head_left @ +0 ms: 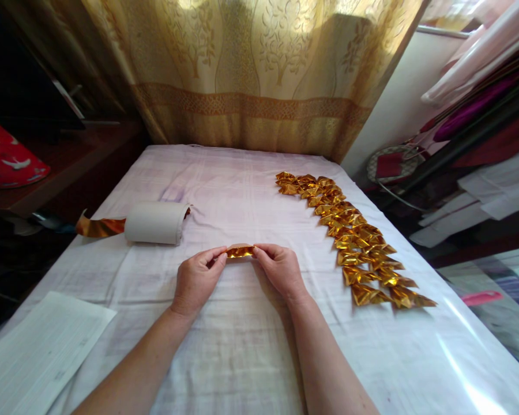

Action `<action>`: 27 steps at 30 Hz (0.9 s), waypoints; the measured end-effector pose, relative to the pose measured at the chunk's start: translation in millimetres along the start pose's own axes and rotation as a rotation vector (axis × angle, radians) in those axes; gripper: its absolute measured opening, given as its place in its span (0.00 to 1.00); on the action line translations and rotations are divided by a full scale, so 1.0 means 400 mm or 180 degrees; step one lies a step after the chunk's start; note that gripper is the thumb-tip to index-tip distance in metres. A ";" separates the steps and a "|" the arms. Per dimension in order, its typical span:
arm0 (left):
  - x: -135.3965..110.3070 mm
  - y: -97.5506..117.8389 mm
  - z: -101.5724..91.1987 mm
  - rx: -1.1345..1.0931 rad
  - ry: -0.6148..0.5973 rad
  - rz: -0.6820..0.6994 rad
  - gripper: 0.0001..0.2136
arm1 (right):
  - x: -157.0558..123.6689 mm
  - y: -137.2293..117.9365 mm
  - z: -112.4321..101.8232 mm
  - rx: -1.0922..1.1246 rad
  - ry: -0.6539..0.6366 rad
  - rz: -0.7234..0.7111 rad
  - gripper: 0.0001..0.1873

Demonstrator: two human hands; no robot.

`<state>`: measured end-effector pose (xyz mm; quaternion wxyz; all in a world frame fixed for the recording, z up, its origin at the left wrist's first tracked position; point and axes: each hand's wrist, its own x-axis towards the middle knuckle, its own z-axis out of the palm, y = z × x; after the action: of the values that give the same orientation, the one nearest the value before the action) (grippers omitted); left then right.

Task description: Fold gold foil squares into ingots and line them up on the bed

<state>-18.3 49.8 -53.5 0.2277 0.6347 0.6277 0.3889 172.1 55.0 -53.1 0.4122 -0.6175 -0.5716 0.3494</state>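
Observation:
My left hand and my right hand each pinch one end of a small piece of gold foil, held just above the white cloth-covered table. Both hands are closed on it, thumbs and forefingers pressed together. To the right, a long row of several folded gold foil pieces runs diagonally across the cloth. At the left lies a whitish roll with a gold foil strip trailing off its left end.
A sheet of white paper lies at the table's front left corner. A gold patterned curtain hangs behind the table. Stacked fabrics and papers crowd the right side; a red object sits on a dark shelf at left.

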 end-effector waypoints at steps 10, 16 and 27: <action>-0.001 0.004 -0.001 0.0112 0.0003 -0.0028 0.12 | -0.006 -0.005 0.004 -0.0095 -0.0134 -0.0032 0.12; 0.000 0.005 -0.002 0.0182 -0.0010 0.0026 0.11 | -0.007 -0.013 0.004 -0.0111 -0.0222 -0.0039 0.13; 0.000 -0.004 0.000 0.0241 -0.0048 0.0193 0.11 | -0.007 -0.014 0.008 -0.0191 -0.0235 -0.0049 0.12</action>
<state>-19.5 49.8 -54.8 0.1964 0.6645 0.6208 0.3669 166.6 52.8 -49.4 0.3748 -0.6118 -0.6014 0.3515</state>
